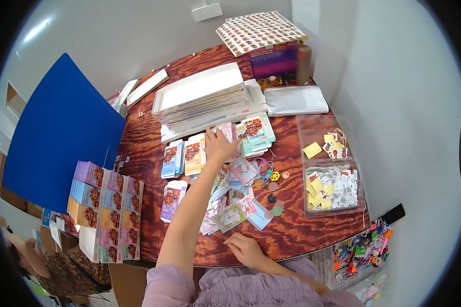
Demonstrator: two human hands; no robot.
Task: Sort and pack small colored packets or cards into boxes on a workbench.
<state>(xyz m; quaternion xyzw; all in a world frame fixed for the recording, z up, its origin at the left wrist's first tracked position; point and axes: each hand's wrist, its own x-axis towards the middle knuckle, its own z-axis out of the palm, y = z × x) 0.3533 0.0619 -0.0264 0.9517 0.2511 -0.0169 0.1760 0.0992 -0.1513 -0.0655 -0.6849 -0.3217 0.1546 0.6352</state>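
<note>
My left hand [220, 147] reaches across the table, its fingers spread over a stack of pink card boxes [227, 128] and partly covering it. Whether the fingertips press on a box I cannot make out. Left of that hand lie stacks of orange boxes [193, 157] and blue boxes [171, 159]; green boxes [255, 134] lie to its right. A purple box [173, 202] rests nearer to me, beside my forearm. My right hand [243, 249] lies at the table's near edge with curled fingers and nothing visible in them, just below a loose heap of printed cards [235, 210].
White trays [199, 94] are stacked behind the boxes. Filled display trays [110, 210] stand at the left, by a blue panel [61, 133]. At the right, a clear divided tray [332, 163] holds small pieces and yellow slips. A bin of colourful trinkets [361, 250] sits below the edge.
</note>
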